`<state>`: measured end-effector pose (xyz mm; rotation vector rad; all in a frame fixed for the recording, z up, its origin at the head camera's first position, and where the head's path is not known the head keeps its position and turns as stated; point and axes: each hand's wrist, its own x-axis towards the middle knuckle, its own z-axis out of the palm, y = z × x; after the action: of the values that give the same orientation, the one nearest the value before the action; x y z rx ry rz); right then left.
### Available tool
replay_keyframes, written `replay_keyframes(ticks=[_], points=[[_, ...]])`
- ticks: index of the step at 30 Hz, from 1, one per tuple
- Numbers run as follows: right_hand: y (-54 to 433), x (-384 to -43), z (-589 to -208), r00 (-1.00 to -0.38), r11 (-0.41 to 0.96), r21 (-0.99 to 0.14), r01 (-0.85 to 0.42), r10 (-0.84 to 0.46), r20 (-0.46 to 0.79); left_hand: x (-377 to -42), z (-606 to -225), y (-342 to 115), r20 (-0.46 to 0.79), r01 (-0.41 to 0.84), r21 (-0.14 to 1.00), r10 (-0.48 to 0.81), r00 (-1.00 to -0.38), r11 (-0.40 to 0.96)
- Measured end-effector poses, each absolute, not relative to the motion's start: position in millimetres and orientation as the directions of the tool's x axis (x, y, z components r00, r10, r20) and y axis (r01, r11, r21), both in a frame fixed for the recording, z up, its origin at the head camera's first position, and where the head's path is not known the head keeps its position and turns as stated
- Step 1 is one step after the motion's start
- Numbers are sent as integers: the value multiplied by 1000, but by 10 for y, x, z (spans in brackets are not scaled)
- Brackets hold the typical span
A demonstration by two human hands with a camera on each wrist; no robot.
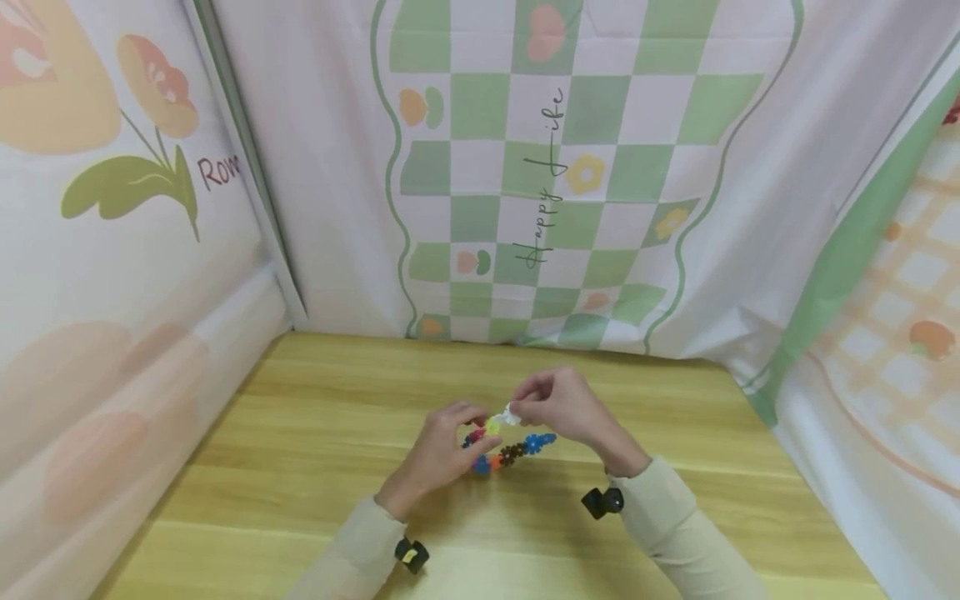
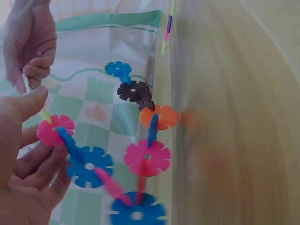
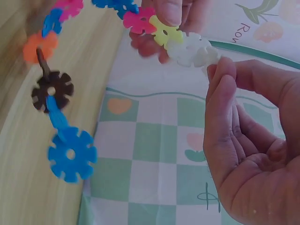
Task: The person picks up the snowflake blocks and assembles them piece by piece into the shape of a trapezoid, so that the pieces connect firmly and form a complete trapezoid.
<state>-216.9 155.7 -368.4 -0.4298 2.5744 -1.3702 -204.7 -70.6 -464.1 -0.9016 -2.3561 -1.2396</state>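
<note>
Above the wooden table hangs a linked chain of notched, flower-like plastic discs in blue, pink, orange, brown, yellow and white. My left hand [image 1: 435,450] pinches it by the yellow disc [image 3: 169,36], beside a pink disc [image 2: 55,131]. Between the right hand's [image 1: 566,408] thumb and index finger is the white end [image 3: 187,49], where two white discs meet; the fingertips cover part of the outer one. From the left hand the chain loops down through blue and pink discs, then past an orange disc [image 2: 161,118] and brown discs [image 3: 60,89] to a loose blue end disc [image 3: 82,161].
The wooden table [image 1: 337,392] spreads beneath both hands. A green-and-white checked cloth [image 1: 480,108] hangs at its back edge, with printed cloth walls left and right. Black wrist mounts [image 1: 597,503] sit below the sleeve cuffs.
</note>
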Motion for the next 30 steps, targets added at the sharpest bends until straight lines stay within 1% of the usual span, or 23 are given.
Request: replay_keyframes(ticks=[2,4,6,8,12,16,20,23,26,30], points=[[1544,-2163,-3685,-932,525,-836,-161,-359,-46,-2036,-4632,-687,540,656,634,373,-755,410],[1520,-2155,-3688,-926,517,-841,-162,-375,-53,-2029,-4631,-656,560,661,651,351,-751,374],[1496,-2146,-3684,-919,511,-843,-169,-391,-53,-2020,-4630,-623,594,672,674,314,-740,307],[1495,-2149,-3664,-912,510,-840,-187,-409,-45,-2013,-4626,-603,607,666,705,276,-745,245],[1654,-2196,-3608,-905,512,-827,-232,-426,-10,-2013,-4619,-609,609,649,739,234,-758,181],[2050,-2252,-3625,-914,580,-763,-285,-405,33,-2019,-4606,-637,567,602,778,213,-796,178],[2505,-2258,-3781,-915,672,-665,-326,-400,44,-2006,-4558,-656,493,528,836,219,-842,151],[2775,-2198,-3962,-901,709,-607,-357,-434,24,-1992,-4520,-658,450,484,867,232,-862,116],[2955,-2086,-4159,-883,727,-574,-377,-469,-14,-1982,-4505,-661,399,432,897,245,-884,95],[3072,-1922,-4389,-900,781,-546,-303,-422,-105,-1986,-4532,-667,329,366,926,271,-905,98]])
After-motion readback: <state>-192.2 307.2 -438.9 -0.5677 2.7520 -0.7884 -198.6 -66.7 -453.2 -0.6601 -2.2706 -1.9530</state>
